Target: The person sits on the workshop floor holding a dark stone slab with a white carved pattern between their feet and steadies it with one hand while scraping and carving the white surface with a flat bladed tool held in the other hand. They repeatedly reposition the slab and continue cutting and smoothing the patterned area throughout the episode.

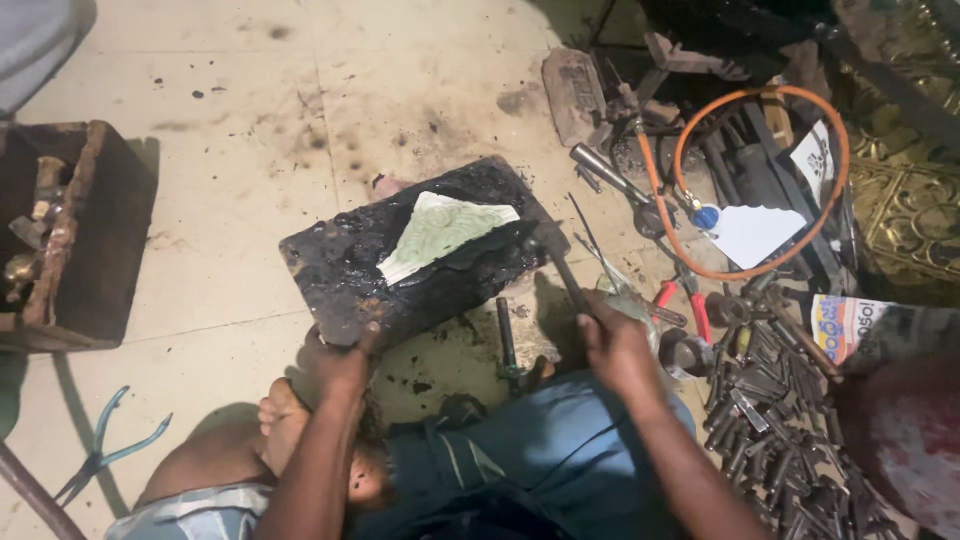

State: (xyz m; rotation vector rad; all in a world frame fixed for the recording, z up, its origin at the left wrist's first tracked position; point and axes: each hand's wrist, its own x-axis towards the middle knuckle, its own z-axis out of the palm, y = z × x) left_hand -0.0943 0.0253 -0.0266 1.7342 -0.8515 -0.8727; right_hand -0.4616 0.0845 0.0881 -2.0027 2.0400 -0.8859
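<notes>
Hammer over pale sheet on black block, floor work.
R hand [612, 345] closed round the hammer [556, 258] handle, head at block's right edge, beside the pale green sheet [440, 232]. L hand [345, 362] grips near edge of the black block [415, 250], which sits on the floor [240, 120]. Punches pile [770, 420] to the right; orange hose [760, 180] loops beyond; blue pliers [105, 450] far left.

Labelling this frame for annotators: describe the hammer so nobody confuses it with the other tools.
Start at the black pitch-covered block mid-floor, with the pale green embossed sheet on top. At the block's right edge sits the hammer, its dark handle running down into the right hand. Unlike the punches heaped on the right, it is the only tool gripped.
</notes>
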